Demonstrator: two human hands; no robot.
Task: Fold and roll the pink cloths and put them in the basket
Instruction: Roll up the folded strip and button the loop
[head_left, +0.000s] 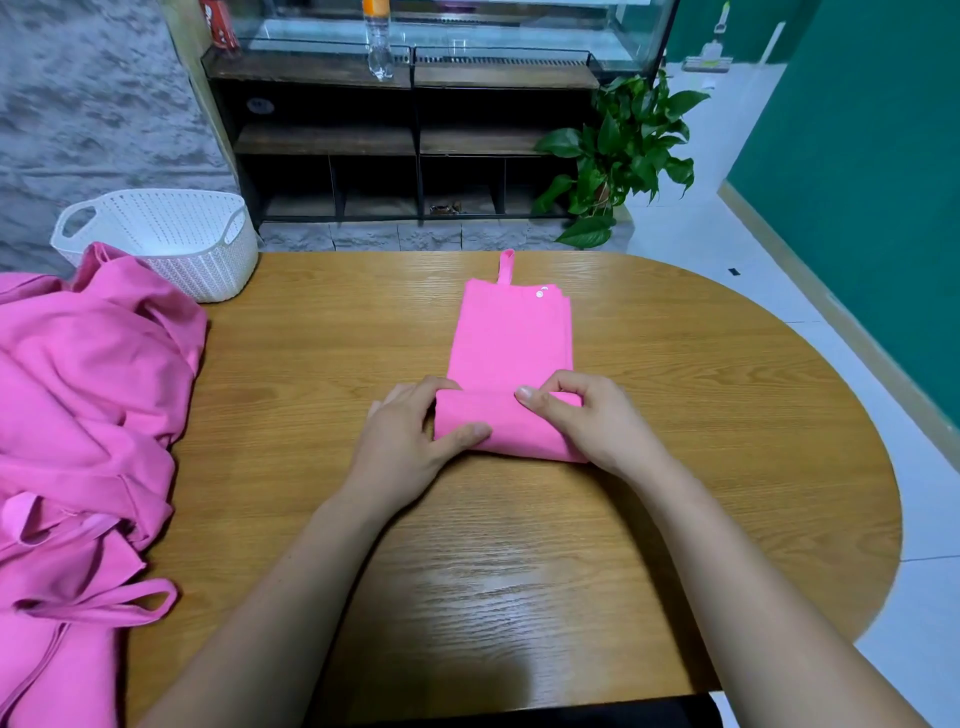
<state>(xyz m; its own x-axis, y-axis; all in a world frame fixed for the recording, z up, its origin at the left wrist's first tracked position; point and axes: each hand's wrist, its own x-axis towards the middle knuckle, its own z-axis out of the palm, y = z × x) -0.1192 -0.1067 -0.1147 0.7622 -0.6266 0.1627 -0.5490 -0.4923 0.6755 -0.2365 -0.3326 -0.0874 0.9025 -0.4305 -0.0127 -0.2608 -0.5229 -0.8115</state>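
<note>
A pink cloth (511, 332), folded into a narrow strip, lies on the wooden table (701, 415) with a loop and a white snap at its far end. Its near end is rolled into a thick roll. My left hand (410, 441) grips the roll's left end, thumb on top. My right hand (582, 415) grips the right end, fingers curled over it. A heap of loose pink cloths (88, 415) covers the table's left side. The white perforated basket (161, 234) stands at the far left corner; no cloth shows inside it.
Beyond the table stand a dark shelf unit (405, 140) with a glass tank and a plastic bottle (378, 41) on top, and a green potted plant (618, 156). The table's right edge curves round, with pale floor tiles past it.
</note>
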